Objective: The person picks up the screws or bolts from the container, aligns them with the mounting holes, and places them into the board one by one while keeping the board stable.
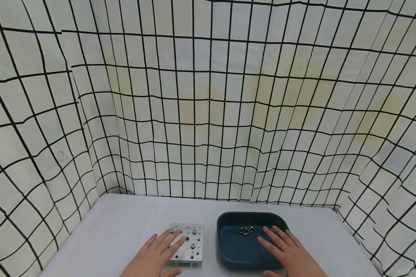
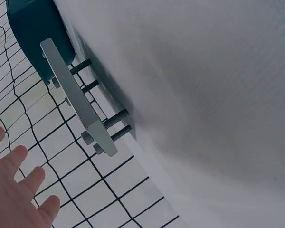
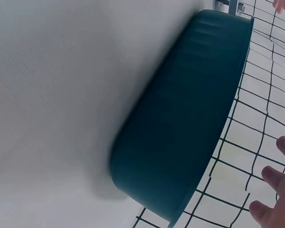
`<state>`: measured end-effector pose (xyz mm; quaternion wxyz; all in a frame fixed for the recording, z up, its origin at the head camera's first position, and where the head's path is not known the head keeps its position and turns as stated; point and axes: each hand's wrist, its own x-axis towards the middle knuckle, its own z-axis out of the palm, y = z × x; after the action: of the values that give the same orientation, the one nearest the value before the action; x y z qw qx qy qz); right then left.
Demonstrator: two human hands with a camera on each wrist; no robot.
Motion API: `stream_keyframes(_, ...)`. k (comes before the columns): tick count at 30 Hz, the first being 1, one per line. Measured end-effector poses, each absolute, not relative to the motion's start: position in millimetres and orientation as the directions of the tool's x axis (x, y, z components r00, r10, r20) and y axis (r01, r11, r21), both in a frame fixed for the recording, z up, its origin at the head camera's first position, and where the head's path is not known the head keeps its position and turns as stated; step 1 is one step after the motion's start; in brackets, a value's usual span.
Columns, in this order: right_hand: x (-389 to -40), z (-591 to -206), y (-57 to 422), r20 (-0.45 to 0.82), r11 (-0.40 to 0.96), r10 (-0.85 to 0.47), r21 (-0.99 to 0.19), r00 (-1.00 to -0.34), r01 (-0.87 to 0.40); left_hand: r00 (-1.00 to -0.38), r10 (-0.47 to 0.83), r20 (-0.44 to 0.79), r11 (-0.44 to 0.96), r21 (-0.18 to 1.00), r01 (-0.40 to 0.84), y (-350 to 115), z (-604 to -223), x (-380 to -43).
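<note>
A square metal plate with holes and several bolts through it stands on the table; in the left wrist view the plate appears edge-on, raised on bolt shanks. Over its left side my left hand hovers with fingers spread, holding nothing. To the right sits a dark teal tray with several small loose screws inside. My right hand is spread above the tray's right part and likewise holds nothing. In the right wrist view its fingers are apart from the tray wall.
A white-covered table carries the plate and tray. White walls with a black grid enclose it at the back and on both sides. A narrow strip of table separates the plate from the tray.
</note>
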<state>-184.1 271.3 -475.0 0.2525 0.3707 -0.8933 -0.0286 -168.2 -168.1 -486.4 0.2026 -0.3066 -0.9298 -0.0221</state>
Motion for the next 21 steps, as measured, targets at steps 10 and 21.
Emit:
stream_keyframes(10,-184.2,-464.9,267.3,0.325,0.748,-0.647,0.090,-0.690,-0.658,-0.792,0.497,0.354,0.794,0.183,0.580,-182.7,-494.0,-173.5)
stream_keyframes(21,-197.4,-453.6,266.2,0.229,0.731,-0.656,-0.045,-0.719,-0.681,-0.916,0.398,0.044,0.765,0.535,0.358,-198.0,-495.5,-179.2)
